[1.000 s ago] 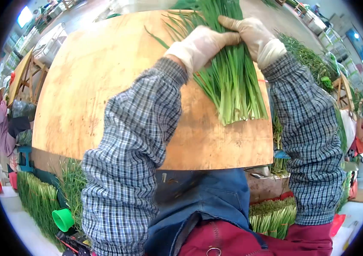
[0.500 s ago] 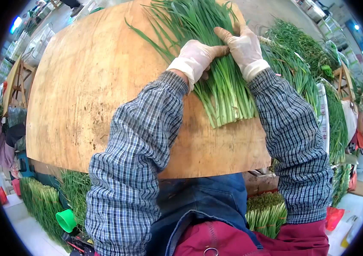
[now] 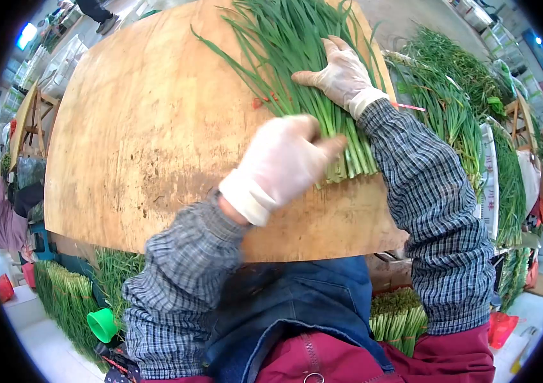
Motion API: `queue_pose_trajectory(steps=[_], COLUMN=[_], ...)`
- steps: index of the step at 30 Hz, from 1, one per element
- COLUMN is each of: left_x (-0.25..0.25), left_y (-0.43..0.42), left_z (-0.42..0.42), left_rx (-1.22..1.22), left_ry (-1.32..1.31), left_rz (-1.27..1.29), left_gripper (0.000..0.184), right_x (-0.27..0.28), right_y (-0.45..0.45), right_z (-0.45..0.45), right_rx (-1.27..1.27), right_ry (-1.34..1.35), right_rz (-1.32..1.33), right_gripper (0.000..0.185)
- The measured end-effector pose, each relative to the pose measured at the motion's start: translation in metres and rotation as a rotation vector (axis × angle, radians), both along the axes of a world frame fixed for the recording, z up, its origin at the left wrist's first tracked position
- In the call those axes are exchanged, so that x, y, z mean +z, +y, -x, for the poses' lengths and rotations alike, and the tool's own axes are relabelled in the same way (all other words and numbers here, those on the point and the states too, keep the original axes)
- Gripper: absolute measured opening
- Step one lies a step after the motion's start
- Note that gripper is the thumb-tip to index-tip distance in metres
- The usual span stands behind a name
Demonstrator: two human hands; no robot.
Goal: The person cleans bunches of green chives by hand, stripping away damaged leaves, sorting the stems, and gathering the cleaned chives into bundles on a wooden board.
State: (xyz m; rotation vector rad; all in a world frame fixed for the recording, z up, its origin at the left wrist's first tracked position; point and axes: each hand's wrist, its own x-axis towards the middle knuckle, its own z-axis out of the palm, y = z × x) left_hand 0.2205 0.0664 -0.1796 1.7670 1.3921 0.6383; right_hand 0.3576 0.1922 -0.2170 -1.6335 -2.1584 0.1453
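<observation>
A bunch of long green stalks with pale cut ends (image 3: 284,51) lies on the wooden board (image 3: 137,127), its leaves pointing away from me. My right hand (image 3: 342,73), in a thin whitish glove, rests on top of the bunch with thumb and fingers spread. Nearer to me, my left hand (image 3: 284,159), gloved too, is over the lower stalks with its fingers curled. Whether it holds anything is hidden. Small red bands (image 3: 265,100) show on the board left of the stalks.
Loose greens (image 3: 444,108) are heaped right of the board. Tied bunches (image 3: 67,293) stand at the lower left near a green cup (image 3: 102,324), and more bunches (image 3: 399,319) at the lower right. Other people (image 3: 3,214) sit at both sides.
My left hand has come off the upper stalks and moved down toward me. My right hand has opened out flatter on the bunch. Red bands have come into view on the board.
</observation>
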Motion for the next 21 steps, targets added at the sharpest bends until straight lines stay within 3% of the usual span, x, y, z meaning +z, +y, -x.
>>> queue_pose_trajectory(steps=[4,6,8,12,15,17,20,21], left_x=[-0.028,-0.025,-0.013,-0.021,-0.037,-0.039,-0.06,-0.056], left_y=[-0.02,-0.056,-0.078,-0.049,-0.036,-0.026,-0.027,-0.036], left_z=[-0.03,-0.03,-0.017,0.012,-0.003,-0.018,-0.027,-0.022], left_rx=[-0.045,-0.297,-0.432,0.062,0.064,0.006,0.062,-0.038], left_ry=[0.275,0.332,0.147,0.185,0.171,0.158,0.063,0.099], left_rz=[-0.401,-0.535,-0.374,-0.256,-0.314,-0.204,-0.334,-0.336], left_gripper=[0.023,0.02,0.015,0.021,0.027,0.013,0.005,0.004], right_x=[0.001,0.001,-0.003,0.005,-0.001,-0.001,-0.007,0.001], right_y=[0.0,0.0,0.002,0.0,0.004,0.003,0.004,-0.001], right_z=[-0.001,-0.002,-0.003,-0.003,-0.005,-0.007,-0.01,-0.008], right_rx=[-0.002,-0.011,-0.003,0.019,0.033,0.048,0.075,0.089], right_ry=[-0.025,-0.028,0.001,0.104,0.108,0.111,0.098,0.141], right_rz=[0.04,0.05,0.039,0.109,0.061,0.042,-0.027,-0.003], right_gripper=[0.091,0.092,0.092,0.092,0.091,0.09,0.089,0.088])
